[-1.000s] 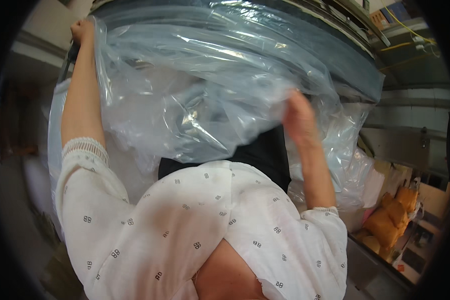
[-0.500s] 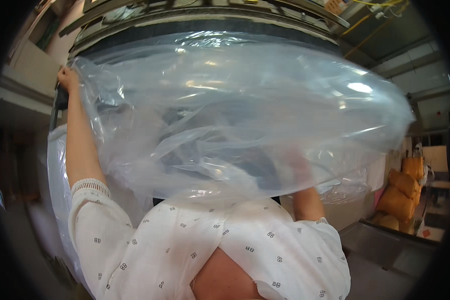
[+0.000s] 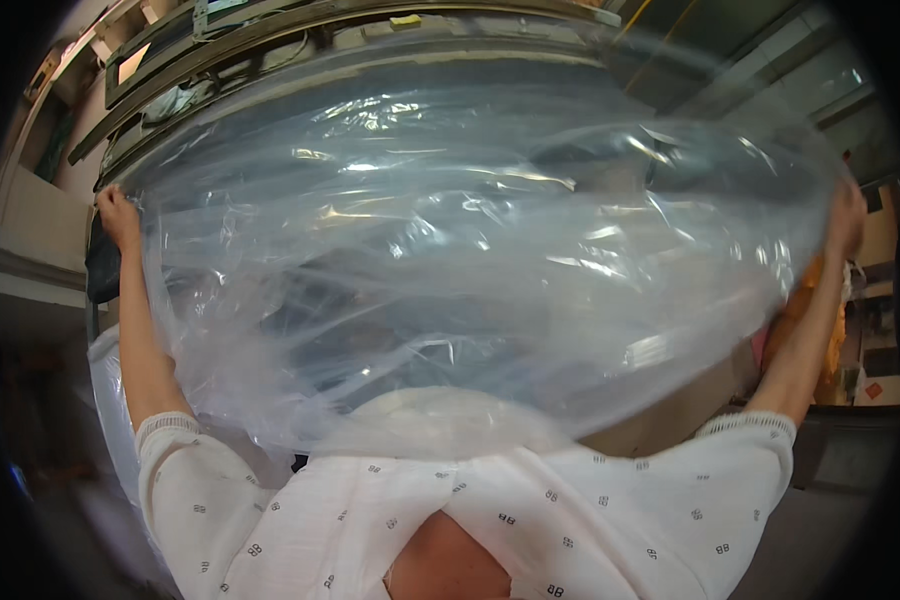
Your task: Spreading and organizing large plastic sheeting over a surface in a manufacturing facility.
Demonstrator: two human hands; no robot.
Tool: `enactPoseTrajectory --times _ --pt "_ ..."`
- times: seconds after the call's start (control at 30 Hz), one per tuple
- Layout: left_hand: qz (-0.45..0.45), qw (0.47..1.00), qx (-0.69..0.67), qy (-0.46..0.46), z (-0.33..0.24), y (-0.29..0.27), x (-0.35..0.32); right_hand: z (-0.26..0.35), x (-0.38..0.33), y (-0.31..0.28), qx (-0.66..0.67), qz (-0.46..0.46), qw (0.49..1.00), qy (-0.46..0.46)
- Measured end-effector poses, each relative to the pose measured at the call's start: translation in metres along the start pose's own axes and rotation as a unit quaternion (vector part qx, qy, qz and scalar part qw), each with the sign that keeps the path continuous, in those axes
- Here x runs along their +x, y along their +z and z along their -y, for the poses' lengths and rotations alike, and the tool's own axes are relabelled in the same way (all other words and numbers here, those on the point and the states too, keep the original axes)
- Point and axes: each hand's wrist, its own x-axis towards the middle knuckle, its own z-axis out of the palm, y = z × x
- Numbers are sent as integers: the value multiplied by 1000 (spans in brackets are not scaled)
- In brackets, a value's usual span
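Note:
A wide clear plastic sheet point(image 3: 450, 240) stretches between my two outstretched arms, wrinkled and shiny, its right part smeared by motion. At the far left, my left hand point(image 3: 119, 216) is closed on the sheet's edge. On the opposite side my right hand point(image 3: 846, 220), slightly blurred, is closed at the right edge of the plastic. The near part of the sheet reaches my white patterned shirt. Through the film a dark surface shows faintly; what it is cannot be made out.
Beyond the sheet runs a long machine frame point(image 3: 370, 30) with metal rails. Orange bundles point(image 3: 828, 335) stand at the right, partly behind my right forearm. More pale plastic point(image 3: 113, 400) hangs at the left side.
My right hand has come out from beneath the plastic to its far right edge, spreading the sheet wider. My left hand has shifted slightly left and nearer, still holding the edge.

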Motion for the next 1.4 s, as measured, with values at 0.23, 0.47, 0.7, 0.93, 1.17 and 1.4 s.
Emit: enactPoseTrajectory --times 0.23,0.47,0.7,0.93,1.17,1.4 --pt "-56 976 190 -87 144 -113 46 292 -176 12 236 -2 852 -468" --pt "22 955 293 47 182 -154 35 334 -175 91 441 151 848 -253" --pt "31 952 303 -11 159 -128 29 338 -135 115 350 56 874 -333" --pt "-6 952 303 -38 171 -145 30 336 -156 127 595 445 663 -85" --pt "50 935 -220 -274 121 -245 39 362 -167 131 536 228 796 -164" --pt "154 949 -150 -231 83 -351 16 364 -163 154 546 246 780 -182"
